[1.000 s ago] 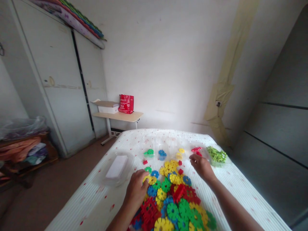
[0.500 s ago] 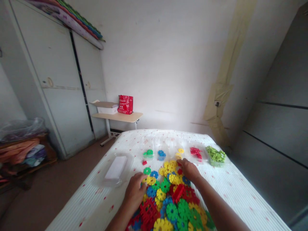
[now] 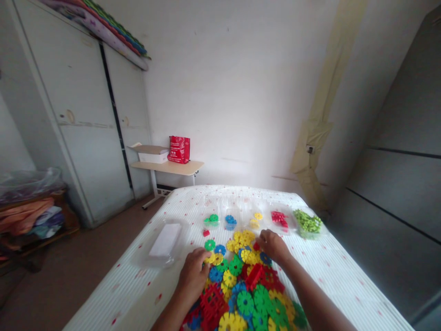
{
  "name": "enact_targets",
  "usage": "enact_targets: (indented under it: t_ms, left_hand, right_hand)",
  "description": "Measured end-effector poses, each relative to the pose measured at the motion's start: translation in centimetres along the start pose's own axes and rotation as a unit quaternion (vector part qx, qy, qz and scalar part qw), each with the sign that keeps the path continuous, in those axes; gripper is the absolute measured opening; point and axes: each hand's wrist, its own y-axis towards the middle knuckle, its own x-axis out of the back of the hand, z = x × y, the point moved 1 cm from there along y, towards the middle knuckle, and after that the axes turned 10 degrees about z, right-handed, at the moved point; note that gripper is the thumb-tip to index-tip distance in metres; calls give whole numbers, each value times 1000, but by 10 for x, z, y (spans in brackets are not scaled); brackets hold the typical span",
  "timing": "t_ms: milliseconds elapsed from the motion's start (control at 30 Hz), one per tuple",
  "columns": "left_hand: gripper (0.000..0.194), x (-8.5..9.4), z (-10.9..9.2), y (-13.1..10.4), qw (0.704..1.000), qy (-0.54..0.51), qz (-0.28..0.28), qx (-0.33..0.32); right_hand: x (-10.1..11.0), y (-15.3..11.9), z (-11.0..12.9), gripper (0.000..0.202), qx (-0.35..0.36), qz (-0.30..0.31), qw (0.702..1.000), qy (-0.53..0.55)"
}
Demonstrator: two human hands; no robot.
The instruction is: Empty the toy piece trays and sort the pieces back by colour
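Observation:
A pile of notched plastic discs, some yellow (image 3: 244,239), some green (image 3: 245,302) and some blue (image 3: 216,274), spreads over the table between my hands. Red lattice pieces (image 3: 212,303) are mixed in. My left hand (image 3: 195,271) is at the pile's left edge, its thumb and fingers closed at a yellow disc (image 3: 209,259). Over the far right edge, my right hand (image 3: 274,246) has its fingers curled together. Near its fingertips lies a small red piece (image 3: 257,246); anything inside those fingers is hidden.
Clear trays line the far side, holding green discs (image 3: 212,218), blue discs (image 3: 230,220), yellow discs (image 3: 257,218), red pieces (image 3: 279,219) and light-green pieces (image 3: 308,221). Left of the pile, a clear tray holds a white block (image 3: 165,240). A small red block (image 3: 206,233) lies alone.
My right hand's fingertips have drawn slightly down and inward, and the red bit seen at them earlier no longer shows there. My left hand stays nearly still at the yellow disc.

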Motion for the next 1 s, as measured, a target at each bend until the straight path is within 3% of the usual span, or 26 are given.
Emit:
enact_targets:
  t_ms: [433, 633, 867, 1000]
  left_hand:
    - [34, 1, -2, 0, 1000, -2, 9, 2]
    - [34, -6, 5, 0, 1000, -11, -5, -11]
    - [34, -2, 0, -1, 1000, -13, 3, -3]
    - [34, 1, -3, 0, 1000, -16, 11, 3]
  right_hand:
    - [-1, -4, 11, 25, 20, 32, 999, -10]
    - [19, -10, 13, 23, 6, 11, 999, -38]
    - [71, 5, -18, 39, -60, -115, 991, -42]
    - [72, 2, -35, 38, -53, -229, 971, -34]
